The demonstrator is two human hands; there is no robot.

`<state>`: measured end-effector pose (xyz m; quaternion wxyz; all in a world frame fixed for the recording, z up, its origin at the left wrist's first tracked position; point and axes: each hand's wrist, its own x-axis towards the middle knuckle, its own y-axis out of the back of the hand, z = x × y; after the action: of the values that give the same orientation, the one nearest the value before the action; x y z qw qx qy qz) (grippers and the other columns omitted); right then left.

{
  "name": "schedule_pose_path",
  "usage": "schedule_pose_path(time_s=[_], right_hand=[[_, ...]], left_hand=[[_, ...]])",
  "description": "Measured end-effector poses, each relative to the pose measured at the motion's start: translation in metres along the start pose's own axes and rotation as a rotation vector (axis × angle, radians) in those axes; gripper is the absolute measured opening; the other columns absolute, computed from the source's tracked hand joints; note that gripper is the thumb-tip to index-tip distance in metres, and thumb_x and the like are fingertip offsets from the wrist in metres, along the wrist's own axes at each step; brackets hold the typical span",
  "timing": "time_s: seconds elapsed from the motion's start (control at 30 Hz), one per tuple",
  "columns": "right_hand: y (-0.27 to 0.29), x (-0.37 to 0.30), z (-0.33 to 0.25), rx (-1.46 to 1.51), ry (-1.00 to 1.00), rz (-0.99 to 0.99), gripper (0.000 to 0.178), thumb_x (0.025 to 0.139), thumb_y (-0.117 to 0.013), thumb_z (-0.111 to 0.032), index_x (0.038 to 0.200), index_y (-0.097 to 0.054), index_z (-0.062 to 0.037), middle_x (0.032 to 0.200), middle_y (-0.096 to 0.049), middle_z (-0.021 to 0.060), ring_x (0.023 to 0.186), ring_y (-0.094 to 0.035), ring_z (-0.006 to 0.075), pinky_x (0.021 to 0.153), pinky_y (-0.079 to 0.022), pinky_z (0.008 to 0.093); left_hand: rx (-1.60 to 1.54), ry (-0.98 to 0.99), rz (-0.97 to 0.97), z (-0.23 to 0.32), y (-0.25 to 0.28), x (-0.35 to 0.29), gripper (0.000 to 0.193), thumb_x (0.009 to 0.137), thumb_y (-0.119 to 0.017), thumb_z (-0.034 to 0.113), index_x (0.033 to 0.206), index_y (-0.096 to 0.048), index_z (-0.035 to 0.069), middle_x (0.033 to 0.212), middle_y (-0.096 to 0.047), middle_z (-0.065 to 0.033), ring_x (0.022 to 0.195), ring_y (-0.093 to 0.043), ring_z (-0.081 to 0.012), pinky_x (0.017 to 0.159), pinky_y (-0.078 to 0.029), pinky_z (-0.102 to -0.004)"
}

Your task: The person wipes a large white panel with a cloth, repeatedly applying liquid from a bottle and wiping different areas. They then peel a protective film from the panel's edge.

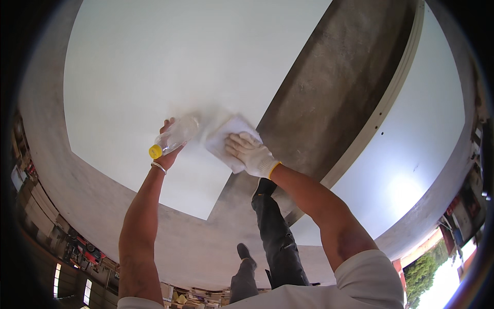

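Observation:
My bare left hand (170,149) is wrapped round a clear plastic bottle (178,135) with a yellow cap, tilted so that the cap points toward me. Its far end lies over a large white panel (134,77). In a white knitted glove with a yellow cuff edge, my right hand (250,153) presses a folded white cloth (226,139) onto the panel's right edge. The cloth is slightly blurred. Part of it is hidden under the glove.
Right of the panel runs a strip of dusty grey-brown floor (329,98). Beyond it lies a second white board (411,139) with a pale wooden edge strip (371,116). My legs (278,237) stand at the near side. Stacked boards (41,206) and red equipment (87,250) sit at the far left.

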<state>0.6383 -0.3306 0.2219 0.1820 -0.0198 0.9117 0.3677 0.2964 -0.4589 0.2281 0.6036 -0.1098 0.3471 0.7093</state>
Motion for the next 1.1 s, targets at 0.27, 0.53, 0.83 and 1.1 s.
schedule_pose_path(time_s=[0.27,0.53,0.83,1.1], right_hand=[[0.155,0.027,0.21,-0.169,-0.351,0.718,0.055,0.104,-0.054,-0.034,0.158,-0.05,-0.0208,0.17,-0.037,0.0128,0.159,-0.026,0.0347,0.131,-0.013,0.0465],[-0.034,-0.005,-0.015,0.238,-0.178,-0.011,0.061,0.106,-0.05,-0.029,0.165,-0.035,-0.0338,0.171,-0.032,0.0067,0.156,-0.029,0.0342,0.128,-0.026,0.0461],[-0.013,-0.015,0.009,0.005,0.112,-0.248,0.062,0.099,-0.058,-0.023,0.159,-0.044,-0.0204,0.169,-0.038,-0.0031,0.158,-0.03,0.0223,0.13,-0.024,0.0397],[0.095,0.001,0.153,-0.392,-0.294,0.678,0.058,0.099,-0.06,-0.034,0.155,-0.053,-0.0244,0.162,-0.047,0.0131,0.153,-0.033,0.0413,0.127,-0.017,0.0586]], left_hand=[[-0.01,-0.08,-0.021,-0.004,0.001,0.005,0.084,0.088,-0.082,0.006,0.159,-0.036,0.004,0.166,-0.04,-0.0106,0.161,-0.023,-0.0274,0.132,-0.021,-0.0437],[0.13,-0.003,-0.028,-0.003,-0.001,0.008,0.081,0.089,-0.082,0.009,0.157,-0.038,0.005,0.164,-0.042,-0.0089,0.159,-0.027,-0.026,0.132,-0.023,-0.0431],[0.187,-0.079,0.01,-0.009,-0.004,0.011,0.08,0.084,-0.086,0.01,0.153,-0.046,0.01,0.16,-0.042,-0.0067,0.151,-0.039,-0.0269,0.128,-0.031,-0.0382],[0.09,-0.074,0.029,-0.008,-0.007,0.012,0.082,0.085,-0.088,0.018,0.155,-0.046,0.011,0.162,-0.045,-0.0049,0.153,-0.038,-0.0234,0.129,-0.032,-0.0376]])
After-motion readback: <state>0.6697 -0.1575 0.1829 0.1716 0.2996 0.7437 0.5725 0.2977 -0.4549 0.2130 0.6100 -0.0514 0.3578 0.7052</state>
